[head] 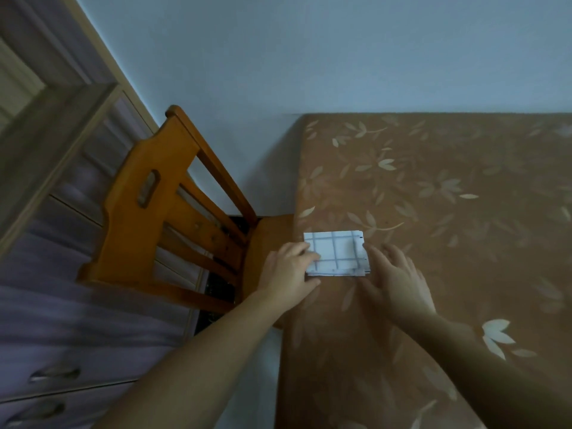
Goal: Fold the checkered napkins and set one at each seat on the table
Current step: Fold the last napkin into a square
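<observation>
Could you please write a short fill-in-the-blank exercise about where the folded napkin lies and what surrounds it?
1. The folded white checkered napkin lies on the brown ____-patterned tablecloth.
2. The left hand rests on the napkin's ____ edge.
3. The orange wooden chair stands at the table's ____ side.
4. The right hand lies ____, fingers spread, beside the napkin.

Missing words: floral; left; left; open

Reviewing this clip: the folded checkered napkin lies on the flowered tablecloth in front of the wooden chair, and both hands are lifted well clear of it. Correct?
Not quite. In the head view the left hand rests on the napkin, fingers on its left edge; only the right hand lies beside it. The flowered tablecloth and wooden chair are as you say.
</observation>
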Tool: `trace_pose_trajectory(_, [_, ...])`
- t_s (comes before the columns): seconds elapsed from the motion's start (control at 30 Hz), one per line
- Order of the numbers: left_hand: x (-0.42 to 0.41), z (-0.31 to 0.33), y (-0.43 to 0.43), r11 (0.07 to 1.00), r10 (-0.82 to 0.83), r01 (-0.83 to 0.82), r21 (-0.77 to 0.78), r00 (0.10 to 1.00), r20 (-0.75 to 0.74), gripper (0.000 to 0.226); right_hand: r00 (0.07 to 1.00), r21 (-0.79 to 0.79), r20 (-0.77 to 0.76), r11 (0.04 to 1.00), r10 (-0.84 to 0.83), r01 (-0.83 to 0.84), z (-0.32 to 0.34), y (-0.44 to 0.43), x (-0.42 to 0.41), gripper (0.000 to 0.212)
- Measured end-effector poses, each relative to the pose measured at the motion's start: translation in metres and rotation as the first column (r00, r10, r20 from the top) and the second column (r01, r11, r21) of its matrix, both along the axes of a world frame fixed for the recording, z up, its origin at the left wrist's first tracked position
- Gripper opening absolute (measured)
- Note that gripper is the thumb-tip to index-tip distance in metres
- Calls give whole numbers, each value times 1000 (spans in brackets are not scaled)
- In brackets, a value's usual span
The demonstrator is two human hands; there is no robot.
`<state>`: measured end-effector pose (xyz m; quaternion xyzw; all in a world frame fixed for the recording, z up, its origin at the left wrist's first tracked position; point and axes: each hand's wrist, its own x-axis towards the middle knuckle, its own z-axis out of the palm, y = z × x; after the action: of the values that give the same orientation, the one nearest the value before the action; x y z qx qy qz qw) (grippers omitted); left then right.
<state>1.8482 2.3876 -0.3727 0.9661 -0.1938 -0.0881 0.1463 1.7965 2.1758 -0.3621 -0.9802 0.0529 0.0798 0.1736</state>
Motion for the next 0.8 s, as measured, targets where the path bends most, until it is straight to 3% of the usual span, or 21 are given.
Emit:
trace_pose_trajectory(0.13, [-2,-13,2,995,25,-15,-102,995,98,29,995,-92,34,992,89,-86,-17,1,10,44])
trace_pose_trajectory(0.3, [3,-25,1,975,89,-43,-219,974,206,13,986,-46,155,998,53,-47,-29,6,17,29])
trace_pose_trajectory(0.57, [20,-30,0,934,181,-104,-342,963,202,10,980,35,196,999,30,-37,-34,13,44,28])
trace_pose_trajectory(0.8, [15,-34,1,930,220,-152,-334,959,176,14,982,63,190,998,1,-14,-36,17,44,29])
